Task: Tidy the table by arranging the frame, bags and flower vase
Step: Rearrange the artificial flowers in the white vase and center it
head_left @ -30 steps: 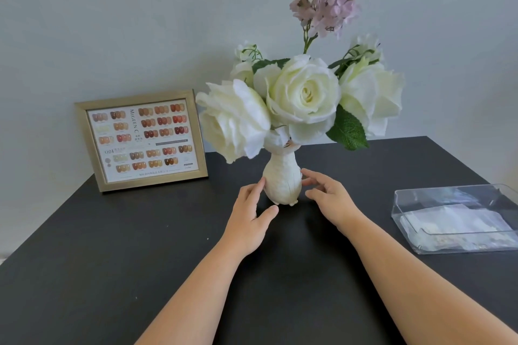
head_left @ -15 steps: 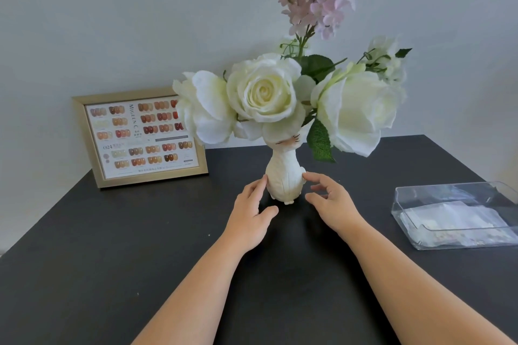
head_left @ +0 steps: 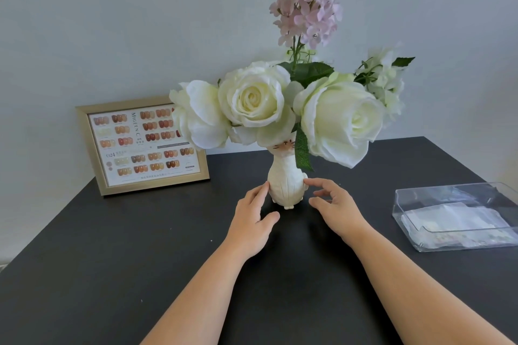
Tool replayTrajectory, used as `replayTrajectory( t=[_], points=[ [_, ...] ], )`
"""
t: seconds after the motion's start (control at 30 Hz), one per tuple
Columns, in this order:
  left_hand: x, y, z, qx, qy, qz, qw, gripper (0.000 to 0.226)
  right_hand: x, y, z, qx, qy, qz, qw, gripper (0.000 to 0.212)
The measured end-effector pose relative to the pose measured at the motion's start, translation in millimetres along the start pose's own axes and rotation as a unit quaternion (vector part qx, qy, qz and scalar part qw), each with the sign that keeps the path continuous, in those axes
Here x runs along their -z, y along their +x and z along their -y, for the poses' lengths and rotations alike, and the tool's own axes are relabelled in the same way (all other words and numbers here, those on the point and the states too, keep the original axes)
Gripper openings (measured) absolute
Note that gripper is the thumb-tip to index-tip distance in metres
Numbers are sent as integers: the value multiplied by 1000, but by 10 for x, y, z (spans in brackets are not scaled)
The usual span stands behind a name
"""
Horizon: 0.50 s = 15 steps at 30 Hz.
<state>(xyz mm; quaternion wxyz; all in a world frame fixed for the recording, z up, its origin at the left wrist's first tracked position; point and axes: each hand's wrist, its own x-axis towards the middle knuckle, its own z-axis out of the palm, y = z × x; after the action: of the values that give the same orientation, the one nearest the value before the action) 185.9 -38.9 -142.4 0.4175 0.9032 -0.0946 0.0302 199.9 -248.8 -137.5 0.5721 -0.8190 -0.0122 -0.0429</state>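
Observation:
A small white cat-shaped vase (head_left: 284, 185) stands upright at the middle of the black table (head_left: 126, 260). It holds large white roses (head_left: 255, 98) and a tall pink sprig (head_left: 308, 3). My left hand (head_left: 251, 227) has a fingertip on the vase's left side. On the vase's right side rests the index fingertip of my right hand (head_left: 336, 213). Both hands have their fingers spread, and neither wraps around the vase. A gold frame (head_left: 84, 148) with a nail-colour chart leans against the wall at the back left. Clear bags (head_left: 454, 218) lie in a transparent tray (head_left: 454, 245) on the right.
A pale wall runs close behind the table. The roses overhang the frame's right edge and spread wide above the vase. The tray reaches the right border of the view. Bare black tabletop lies in front of my arms and at the left.
The vase has turned between my fingertips: the roses swung round, and the cat face on its neck now shows. My hands stay at its sides.

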Motion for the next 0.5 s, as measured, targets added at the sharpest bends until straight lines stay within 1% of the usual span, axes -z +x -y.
replayTrajectory(
  t=[0.33,0.4,0.47,0.5],
  points=[
    [2,-16,-15,-10,6,-14,1000,65,19,-14,7,0,8,-1,1000,41],
    [-3,-20,-13,-12,6,-20,1000,64,13,-40,21,12,7,-6,1000,43],
    [-4,-32,-15,-21,-9,-36,999,62,4,-77,38,41,14,-47,998,44],
    [2,-43,-20,-28,-28,-51,998,59,8,-108,50,54,24,-86,995,45]
  ],
)
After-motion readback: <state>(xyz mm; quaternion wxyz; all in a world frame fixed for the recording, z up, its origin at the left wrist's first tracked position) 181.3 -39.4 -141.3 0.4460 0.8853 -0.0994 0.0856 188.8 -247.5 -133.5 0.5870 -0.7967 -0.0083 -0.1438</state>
